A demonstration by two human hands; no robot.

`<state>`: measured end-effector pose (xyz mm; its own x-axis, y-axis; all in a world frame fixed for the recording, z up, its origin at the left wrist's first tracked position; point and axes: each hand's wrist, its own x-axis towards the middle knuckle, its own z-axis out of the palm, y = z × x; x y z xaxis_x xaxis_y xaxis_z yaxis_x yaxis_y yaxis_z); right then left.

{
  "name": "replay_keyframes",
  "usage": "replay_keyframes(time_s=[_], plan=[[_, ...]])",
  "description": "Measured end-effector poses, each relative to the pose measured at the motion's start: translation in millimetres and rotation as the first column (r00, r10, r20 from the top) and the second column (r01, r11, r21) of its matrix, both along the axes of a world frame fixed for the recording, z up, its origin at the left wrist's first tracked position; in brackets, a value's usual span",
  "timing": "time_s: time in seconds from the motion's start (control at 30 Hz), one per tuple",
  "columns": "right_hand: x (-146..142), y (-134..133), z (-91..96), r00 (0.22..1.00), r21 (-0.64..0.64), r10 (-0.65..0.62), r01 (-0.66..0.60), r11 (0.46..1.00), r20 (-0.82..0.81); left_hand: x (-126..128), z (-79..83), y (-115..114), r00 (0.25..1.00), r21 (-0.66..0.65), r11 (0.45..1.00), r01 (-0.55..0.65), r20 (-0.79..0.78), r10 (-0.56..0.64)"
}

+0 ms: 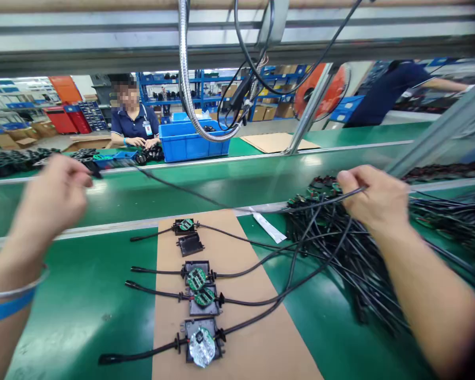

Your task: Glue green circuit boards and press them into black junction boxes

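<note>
My right hand (374, 198) is closed around a black cable (206, 198), which stretches leftward across the bench. Blurred by motion, my left hand (51, 203) pinches the dark far end of this cable. Below, on a brown cardboard sheet (237, 338), several open black plastic housings lie in a column. Green round circuit boards (197, 279) sit on them, with black cables running out both sides. The nearest board has a silvery cover (202, 348). One housing piece (190, 245) carries no board.
A large heap of black cables (340, 258) lies at the right, beside a white tube (268, 226). A metal conduit (186, 79) and wires hang overhead. Across the green belt (174, 184), a co-worker (134, 124) handles black parts beside a blue bin (193, 145). Another person leans at the far right.
</note>
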<state>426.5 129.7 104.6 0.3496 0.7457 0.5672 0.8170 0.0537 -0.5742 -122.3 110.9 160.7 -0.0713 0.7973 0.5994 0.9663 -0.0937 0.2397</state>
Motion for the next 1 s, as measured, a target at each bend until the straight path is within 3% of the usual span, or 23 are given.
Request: replay_keyframes(time_s=[0.07, 0.1, 0.2, 0.27, 0.33, 0.37, 0.4, 0.5, 0.7, 0.9, 1.0], plan=[[27.4, -2.1, 12.5, 0.918, -0.028, -0.137, 0.159, 0.987, 0.372, 21.2, -47.7, -2.6, 0.992, -0.247, 0.96, 0.129, 0.043, -0.122], [35.8, -2.3, 13.3, 0.86, -0.08, -0.111, 0.173, 0.982, 0.498, 31.8, -73.5, -4.6, 0.981, -0.314, 0.93, 0.194, 0.061, -0.184], [18.9, -1.3, -5.7, 0.761, -0.293, 0.175, 0.021, 0.956, 0.625, 57.4, -138.1, -11.7, 0.948, -0.416, 0.852, 0.317, 0.121, -0.294], [-29.7, -1.6, -32.4, 0.713, -0.358, 0.353, -0.152, 0.921, 0.606, 65.5, -159.6, -16.0, 0.933, -0.425, 0.83, 0.36, 0.148, -0.329], [-93.8, -2.2, -62.3, 0.613, -0.426, 0.552, -0.356, 0.832, 0.566, 66.4, -164.6, -19.2, 0.922, -0.419, 0.822, 0.386, 0.16, -0.351], [-125.0, -2.0, -75.8, 0.547, -0.449, 0.645, -0.462, 0.764, 0.534, 65.2, -163.1, -20.2, 0.919, -0.414, 0.821, 0.393, 0.16, -0.359], [-152.1, -1.0, -87.4, 0.47, -0.452, 0.745, -0.596, 0.664, 0.474, 63.4, -160.6, -20.8, 0.917, -0.409, 0.821, 0.397, 0.157, -0.366], [-195.7, 6.3, -108.0, 0.399, -0.456, 0.809, -0.678, 0.577, 0.431, 59.6, -155.7, -19.7, 0.915, -0.403, 0.823, 0.401, 0.137, -0.379], [-180.8, 27.4, -115.5, 0.455, -0.472, 0.785, -0.629, 0.618, 0.421, 71.0, -175.3, -3.6, 0.898, -0.433, 0.797, 0.421, 0.074, -0.433], [-183.3, 29.4, -123.7, 0.484, -0.515, 0.792, -0.602, 0.61, 0.371, 77.5, -188.3, 2.0, 0.887, -0.424, 0.798, 0.429, 0.03, -0.461], [-177.9, 30.7, -121.5, 0.477, -0.533, 0.819, -0.625, 0.571, 0.318, 75.5, -188.0, 0.0, 0.878, -0.402, 0.794, 0.456, 0.056, -0.476]])
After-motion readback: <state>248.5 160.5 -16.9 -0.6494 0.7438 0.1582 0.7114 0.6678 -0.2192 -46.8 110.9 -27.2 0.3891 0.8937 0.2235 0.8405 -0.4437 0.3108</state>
